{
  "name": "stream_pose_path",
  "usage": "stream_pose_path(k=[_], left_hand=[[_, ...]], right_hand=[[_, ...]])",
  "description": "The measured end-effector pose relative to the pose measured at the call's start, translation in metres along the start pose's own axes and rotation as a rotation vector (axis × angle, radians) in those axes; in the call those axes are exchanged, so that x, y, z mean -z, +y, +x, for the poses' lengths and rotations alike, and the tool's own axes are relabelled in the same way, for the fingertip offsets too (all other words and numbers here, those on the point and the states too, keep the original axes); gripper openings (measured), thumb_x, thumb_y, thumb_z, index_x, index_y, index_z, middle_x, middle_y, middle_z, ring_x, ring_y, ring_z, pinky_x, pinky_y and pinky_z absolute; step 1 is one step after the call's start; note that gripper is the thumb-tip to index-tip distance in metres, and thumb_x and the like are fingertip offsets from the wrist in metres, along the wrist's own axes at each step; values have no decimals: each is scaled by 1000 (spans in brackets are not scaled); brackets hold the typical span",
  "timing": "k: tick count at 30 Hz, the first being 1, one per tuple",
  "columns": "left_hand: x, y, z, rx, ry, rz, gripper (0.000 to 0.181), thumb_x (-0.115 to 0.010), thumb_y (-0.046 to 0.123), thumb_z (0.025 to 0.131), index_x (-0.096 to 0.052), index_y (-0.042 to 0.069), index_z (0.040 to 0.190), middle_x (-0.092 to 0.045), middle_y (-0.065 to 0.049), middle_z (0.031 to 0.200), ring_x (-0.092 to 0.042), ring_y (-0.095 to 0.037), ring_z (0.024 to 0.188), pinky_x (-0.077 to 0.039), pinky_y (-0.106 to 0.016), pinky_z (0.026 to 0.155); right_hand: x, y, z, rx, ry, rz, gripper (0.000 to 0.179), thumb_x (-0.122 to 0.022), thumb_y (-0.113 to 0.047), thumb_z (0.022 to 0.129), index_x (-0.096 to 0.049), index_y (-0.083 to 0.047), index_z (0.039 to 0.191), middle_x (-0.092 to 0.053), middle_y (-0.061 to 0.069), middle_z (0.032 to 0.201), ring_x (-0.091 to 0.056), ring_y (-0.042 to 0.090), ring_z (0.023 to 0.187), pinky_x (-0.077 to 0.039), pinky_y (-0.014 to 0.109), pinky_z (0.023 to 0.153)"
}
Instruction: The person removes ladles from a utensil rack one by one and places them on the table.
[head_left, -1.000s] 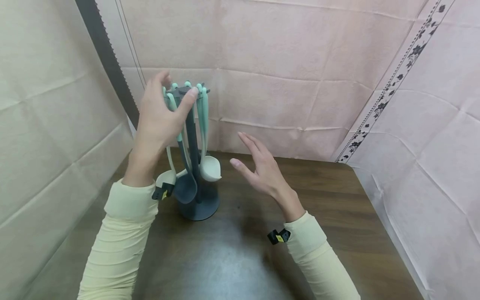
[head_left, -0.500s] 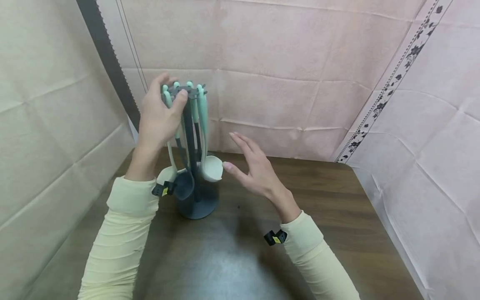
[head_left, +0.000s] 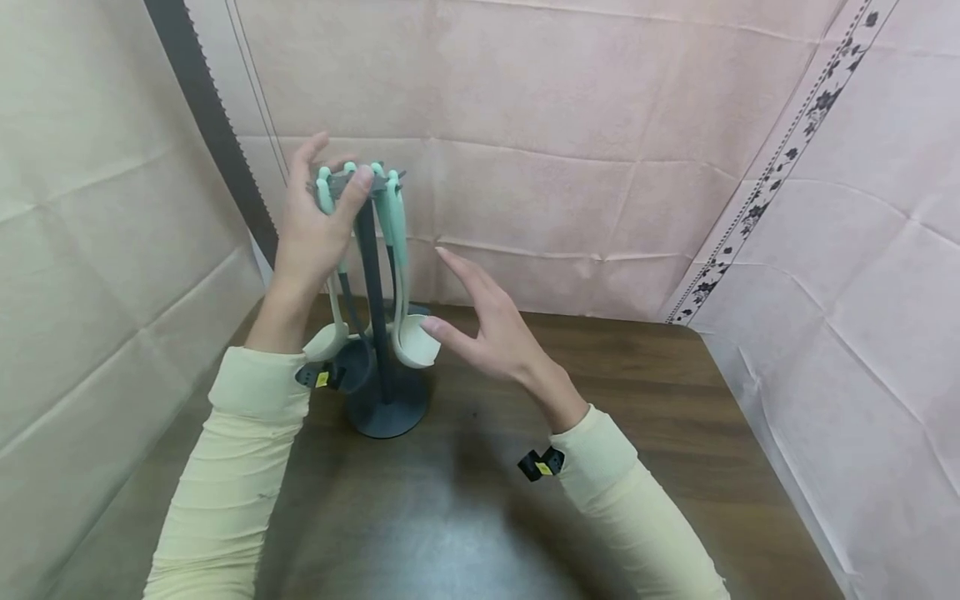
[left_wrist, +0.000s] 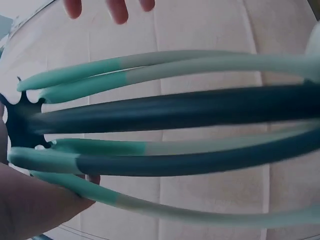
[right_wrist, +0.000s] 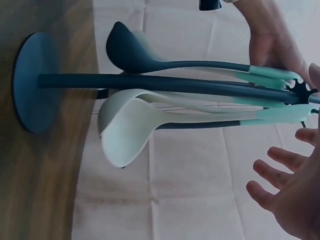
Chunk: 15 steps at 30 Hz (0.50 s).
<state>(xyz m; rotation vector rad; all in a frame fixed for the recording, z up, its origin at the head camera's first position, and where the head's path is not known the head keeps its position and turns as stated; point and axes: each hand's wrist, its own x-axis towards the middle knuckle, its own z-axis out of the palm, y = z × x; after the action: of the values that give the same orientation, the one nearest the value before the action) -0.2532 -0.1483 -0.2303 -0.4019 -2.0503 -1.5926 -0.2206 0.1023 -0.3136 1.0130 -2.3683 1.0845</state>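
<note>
A dark utensil stand (head_left: 386,412) holds several kitchen utensils with mint-green handles, hung from its top hooks. My left hand (head_left: 306,242) grips around that top ring, thumb on the near side and fingers behind. On the right side hangs a white ladle (head_left: 415,343); a dark ladle (head_left: 354,365) hangs at the front left, partly behind a wrist camera. My right hand (head_left: 491,329) is held up to the right of the stand, fingers extended. Its thumb overlaps the white ladle's edge in the head view; whether they touch, I cannot tell. Left fingers are largely hidden in the left wrist view.
The stand's round base sits on a brown wooden table (head_left: 600,500). Pale creased cloth (head_left: 540,192) hangs behind the table, with more cloth at the left and right sides. A small black camera is strapped at each wrist.
The hanging utensils have turned about the pole, the dark ladle shifting left. My left thumb has moved leftward along the top. My right hand has come left, closer to the white ladle.
</note>
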Motion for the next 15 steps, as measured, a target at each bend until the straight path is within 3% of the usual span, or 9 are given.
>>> stream_pose_path(k=[4,8,11,15], left_hand=[[3,-1,2,13,-30,-20,59,-67,46,101,-50,28,155,-58,-2,152,-54,-20,139,-39,-42,117],[6,-7,4,5,-33,36,56,-65,51,101,-52,33,153,-59,2,152,-54,-17,139,-41,-42,114],[6,-10,5,-4,-20,128,56,-60,57,101,-52,34,152,-59,5,152,-58,-16,134,-46,-40,104],[3,-9,5,-13,-6,199,58,-55,62,100,-55,32,149,-63,3,147,-61,-19,113,-44,-37,84]], right_hand=[[3,-8,11,13,29,16,79,-59,-62,98,-24,-43,167,-32,-15,169,-33,9,153,-34,58,119],[7,-17,23,41,60,18,80,-62,-59,98,-28,-39,167,-36,-14,167,-38,8,149,-36,53,119],[12,-23,33,59,87,20,80,-63,-57,97,-30,-34,167,-39,-12,166,-42,8,146,-38,47,118],[19,-29,45,64,137,76,79,-65,-52,97,-35,-28,166,-44,-10,164,-46,10,144,-42,37,114]])
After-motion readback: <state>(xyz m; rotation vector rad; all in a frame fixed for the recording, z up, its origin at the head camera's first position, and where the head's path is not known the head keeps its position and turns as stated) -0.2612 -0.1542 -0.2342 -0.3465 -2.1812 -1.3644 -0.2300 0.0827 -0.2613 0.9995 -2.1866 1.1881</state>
